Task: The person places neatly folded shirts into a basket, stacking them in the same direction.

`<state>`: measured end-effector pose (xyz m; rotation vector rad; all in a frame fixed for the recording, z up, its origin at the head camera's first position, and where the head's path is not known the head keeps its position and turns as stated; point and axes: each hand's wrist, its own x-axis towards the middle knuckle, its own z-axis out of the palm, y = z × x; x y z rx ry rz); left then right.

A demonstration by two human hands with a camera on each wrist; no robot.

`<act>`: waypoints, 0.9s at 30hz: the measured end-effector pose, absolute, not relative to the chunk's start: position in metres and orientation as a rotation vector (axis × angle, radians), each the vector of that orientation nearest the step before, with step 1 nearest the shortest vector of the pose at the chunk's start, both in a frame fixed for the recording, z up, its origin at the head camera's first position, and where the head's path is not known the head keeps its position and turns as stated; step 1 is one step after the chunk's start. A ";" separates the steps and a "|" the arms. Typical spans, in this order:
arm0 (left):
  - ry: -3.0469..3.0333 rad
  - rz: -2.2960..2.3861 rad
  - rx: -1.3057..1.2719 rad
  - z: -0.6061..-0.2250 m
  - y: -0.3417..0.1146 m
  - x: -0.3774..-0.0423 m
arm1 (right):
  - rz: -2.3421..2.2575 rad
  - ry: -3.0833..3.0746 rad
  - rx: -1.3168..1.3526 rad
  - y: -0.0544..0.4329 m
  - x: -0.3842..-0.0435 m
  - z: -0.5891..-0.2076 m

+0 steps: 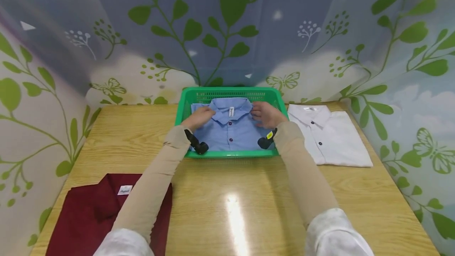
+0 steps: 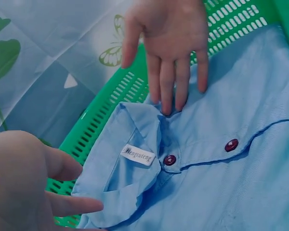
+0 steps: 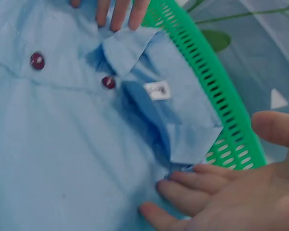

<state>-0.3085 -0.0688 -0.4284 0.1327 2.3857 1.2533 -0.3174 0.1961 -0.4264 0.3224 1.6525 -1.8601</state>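
Observation:
A folded light-blue shirt (image 1: 229, 131) with dark red buttons lies in a green plastic basket (image 1: 231, 154), its collar toward the back wall. My left hand (image 1: 200, 117) is at the left side of the collar. On the opposite side, my right hand (image 1: 267, 114) has its fingertips on the fabric next to the collar. In the left wrist view the right hand (image 2: 171, 43) shows its palm, with straight fingers pointing down at the shirt. The right wrist view shows the right hand (image 3: 231, 197) with thumb spread and fingers extended along the collar's edge.
On the wooden table (image 1: 199, 200), a folded white shirt (image 1: 330, 137) lies right of the basket. A dark red folded shirt (image 1: 89, 208) lies at the front left, partly under my left forearm. A leaf-patterned curtain (image 1: 227, 31) hangs behind the basket and along both sides.

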 end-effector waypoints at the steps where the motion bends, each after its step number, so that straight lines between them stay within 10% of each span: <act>1: 2.359 1.264 0.118 -0.427 -0.069 -0.307 | -1.868 1.643 0.338 0.197 -0.317 -0.424; 27: 1.905 1.409 -0.141 -0.403 -0.092 -0.270 | -1.752 1.496 0.504 0.212 -0.276 -0.398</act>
